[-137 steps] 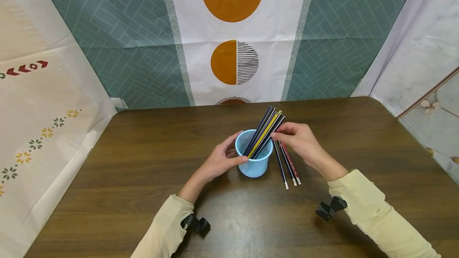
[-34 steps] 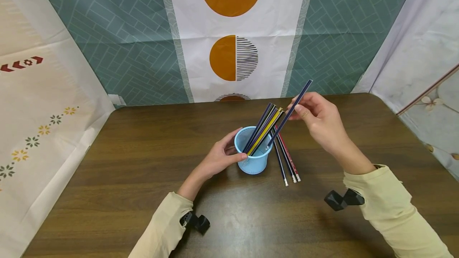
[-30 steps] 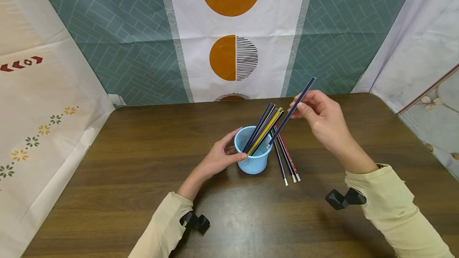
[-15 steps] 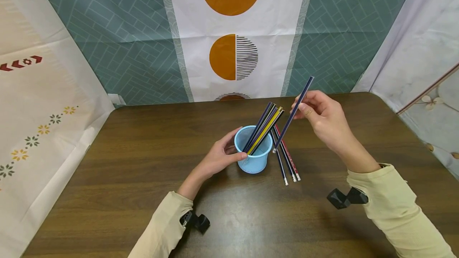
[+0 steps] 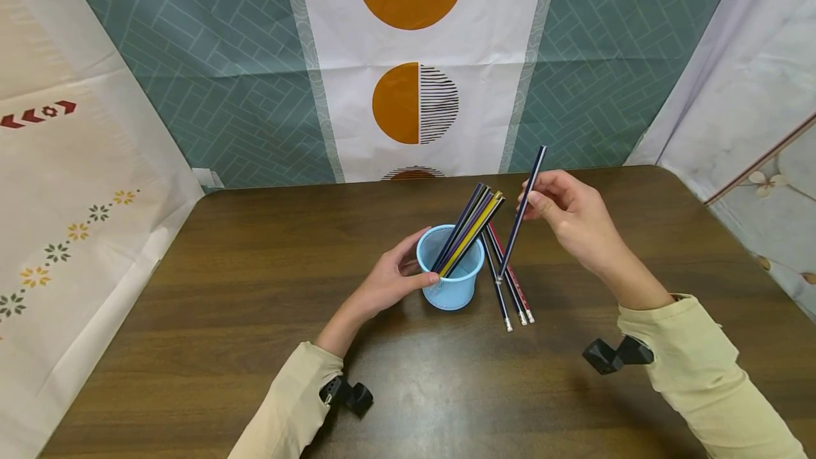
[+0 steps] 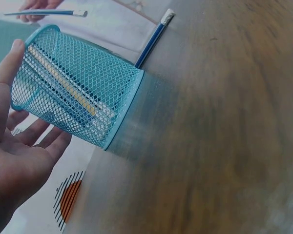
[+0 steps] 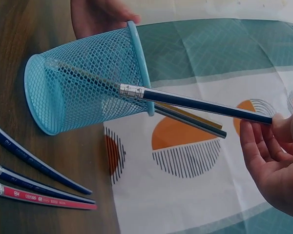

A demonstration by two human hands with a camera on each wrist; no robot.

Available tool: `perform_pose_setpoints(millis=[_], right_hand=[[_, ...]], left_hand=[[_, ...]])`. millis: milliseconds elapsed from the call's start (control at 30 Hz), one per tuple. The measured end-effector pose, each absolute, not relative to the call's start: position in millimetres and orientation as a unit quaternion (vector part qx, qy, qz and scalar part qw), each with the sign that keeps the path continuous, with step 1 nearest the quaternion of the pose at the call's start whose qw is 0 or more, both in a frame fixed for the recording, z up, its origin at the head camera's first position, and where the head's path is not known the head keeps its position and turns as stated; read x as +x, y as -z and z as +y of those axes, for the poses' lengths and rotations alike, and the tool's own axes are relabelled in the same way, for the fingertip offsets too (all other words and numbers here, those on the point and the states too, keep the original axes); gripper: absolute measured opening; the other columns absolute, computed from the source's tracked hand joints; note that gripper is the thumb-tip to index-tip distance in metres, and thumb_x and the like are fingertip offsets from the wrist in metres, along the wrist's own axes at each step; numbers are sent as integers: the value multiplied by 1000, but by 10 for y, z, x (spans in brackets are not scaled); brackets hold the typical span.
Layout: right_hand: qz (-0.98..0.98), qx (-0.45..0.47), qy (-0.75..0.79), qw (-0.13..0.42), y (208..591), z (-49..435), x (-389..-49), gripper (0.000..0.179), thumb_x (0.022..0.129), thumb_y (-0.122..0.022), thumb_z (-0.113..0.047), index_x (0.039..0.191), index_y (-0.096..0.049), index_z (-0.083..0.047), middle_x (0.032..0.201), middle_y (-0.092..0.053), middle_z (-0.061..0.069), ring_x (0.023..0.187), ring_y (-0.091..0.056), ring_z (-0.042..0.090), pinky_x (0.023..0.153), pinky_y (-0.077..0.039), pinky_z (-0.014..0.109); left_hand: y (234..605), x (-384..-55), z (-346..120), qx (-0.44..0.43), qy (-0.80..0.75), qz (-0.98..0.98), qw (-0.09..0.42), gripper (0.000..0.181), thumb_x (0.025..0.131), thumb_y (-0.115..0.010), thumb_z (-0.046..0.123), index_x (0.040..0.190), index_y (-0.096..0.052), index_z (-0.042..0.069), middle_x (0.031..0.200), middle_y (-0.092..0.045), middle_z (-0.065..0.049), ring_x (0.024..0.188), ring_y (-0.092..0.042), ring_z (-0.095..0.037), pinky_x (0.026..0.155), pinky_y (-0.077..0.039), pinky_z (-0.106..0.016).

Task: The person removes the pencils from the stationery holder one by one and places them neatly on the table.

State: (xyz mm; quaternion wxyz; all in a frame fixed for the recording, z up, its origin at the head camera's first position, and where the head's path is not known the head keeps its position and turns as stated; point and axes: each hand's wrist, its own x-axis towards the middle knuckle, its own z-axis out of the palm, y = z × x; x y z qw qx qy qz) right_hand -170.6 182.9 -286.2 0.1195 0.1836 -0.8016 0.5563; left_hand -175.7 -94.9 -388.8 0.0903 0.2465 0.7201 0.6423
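Note:
My left hand (image 5: 385, 282) grips the light blue mesh pencil cup (image 5: 450, 295) from its left side, thumb over the near rim and fingers behind. Several pencils (image 5: 468, 232), dark ones and a yellow one, lean to the right inside the upright cup. To the cup's right, my right hand (image 5: 576, 214) pinches a dark blue pencil (image 5: 521, 211) by its upper part, eraser end down. That pencil hangs outside the cup, above three pencils on the table. In the right wrist view, the held pencil (image 7: 200, 104) crosses in front of the cup (image 7: 88, 80).
Two dark pencils (image 7: 39, 165) and a red one (image 7: 49, 199) lie side by side on the brown wooden table (image 5: 255, 289), right of the cup. A patterned cloth (image 5: 255, 91) hangs behind the table's far edge. Black wrist cameras sit on both sleeves.
The right hand has drawn the dark blue pencil out of the cup. Its eraser end has since moved right and down, and the pencil stands steeper. The left hand and cup stay put.

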Motion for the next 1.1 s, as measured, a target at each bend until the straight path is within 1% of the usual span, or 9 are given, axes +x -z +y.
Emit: perform_pose_setpoints(millis=[200, 500, 567, 667, 800, 933, 1100], right_hand=[[-789, 188, -576, 106, 2921, 1829, -1738, 13, 95, -53, 9, 107, -54, 13, 90, -63, -9, 75, -63, 8, 71, -55, 22], [-798, 180, -566, 99, 2958, 1844, -1761, 15, 95, -54, 6, 108, -55, 13, 91, -63, -8, 76, -63, 8, 71, -55, 22], [-804, 176, -561, 95, 2967, 1848, -1764, 16, 96, -54, 5, 109, -55, 13, 92, -63, -5, 76, -63, 8, 71, -55, 21], [-818, 169, -543, 89, 2993, 1857, -1771, 17, 97, -54, 2, 111, -55, 11, 95, -64, 6, 77, -63, 8, 72, -55, 22], [-830, 163, -526, 81, 3039, 1866, -1786, 17, 98, -53, 0, 112, -56, 9, 99, -64, 17, 78, -62, 9, 72, -54, 20], [-836, 160, -519, 77, 3082, 1872, -1805, 17, 98, -53, -2, 112, -56, 9, 98, -63, 17, 77, -61, 9, 72, -53, 17], [-845, 150, -508, 72, 3132, 1882, -1832, 19, 99, -53, -3, 113, -57, 9, 98, -63, 17, 76, -60, 9, 71, -52, 19]], left_hand=[[3889, -1756, -953, 247, -641, 721, 91, 74, 85, -74, 2, 148, -36, 4, 140, -46, -19, 125, -49, -32, 100, -44, -37], [3893, -1751, -962, 244, -639, 723, 93, 72, 86, -72, 1, 148, -36, 4, 140, -46, -20, 125, -49, -33, 101, -43, -42], [3891, -1750, -965, 244, -638, 725, 93, 72, 86, -73, 4, 148, -36, 5, 140, -46, -19, 125, -49, -32, 101, -43, -41], [3889, -1748, -966, 244, -638, 724, 94, 75, 86, -75, 11, 149, -36, 6, 141, -46, -17, 125, -49, -31, 101, -43, -39], [3892, -1750, -966, 242, -639, 724, 95, 76, 85, -76, 12, 149, -36, 6, 141, -46, -17, 125, -49, -31, 100, -44, -38], [3896, -1752, -963, 243, -641, 722, 94, 76, 85, -76, 11, 149, -36, 6, 140, -46, -17, 125, -49, -31, 100, -44, -38], [3895, -1750, -965, 244, -642, 720, 94, 76, 85, -76, 12, 149, -36, 6, 140, -46, -18, 125, -49, -31, 100, -44, -38]])
